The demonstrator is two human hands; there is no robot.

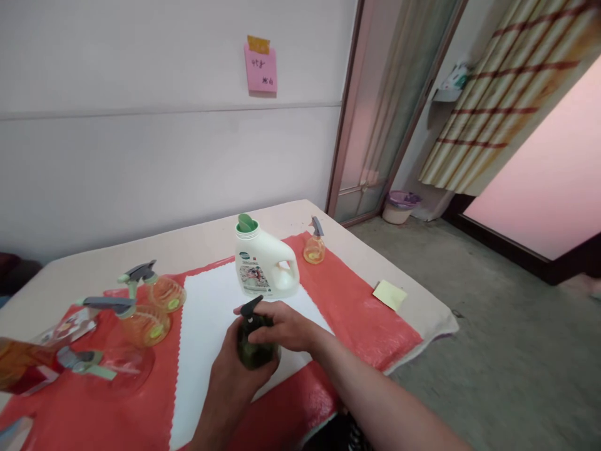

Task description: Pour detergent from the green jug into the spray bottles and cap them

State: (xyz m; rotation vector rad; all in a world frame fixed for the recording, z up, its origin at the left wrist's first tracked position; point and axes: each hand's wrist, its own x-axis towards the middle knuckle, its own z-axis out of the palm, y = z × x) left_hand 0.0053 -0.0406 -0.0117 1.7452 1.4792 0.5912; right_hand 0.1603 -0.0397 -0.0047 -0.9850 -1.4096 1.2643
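A dark green pump bottle (253,354) with a black pump head stands upright between my hands, over the white cloth (201,351). My left hand (235,369) wraps round its lower left side. Around the bottle's neck, just under the pump head, close the fingers of my right hand (284,326). Right behind the bottle is a large white detergent jug (272,266) with a handle, a printed label and a green spout in its uncapped mouth.
Several amber spray bottles, such as this one (145,324), crowd the left of the red cloth (357,319). Another spray bottle (314,249) stands back right. A yellow sticky pad (389,295) lies near the table's right edge. Beyond is a waste bin (398,212) on the floor.
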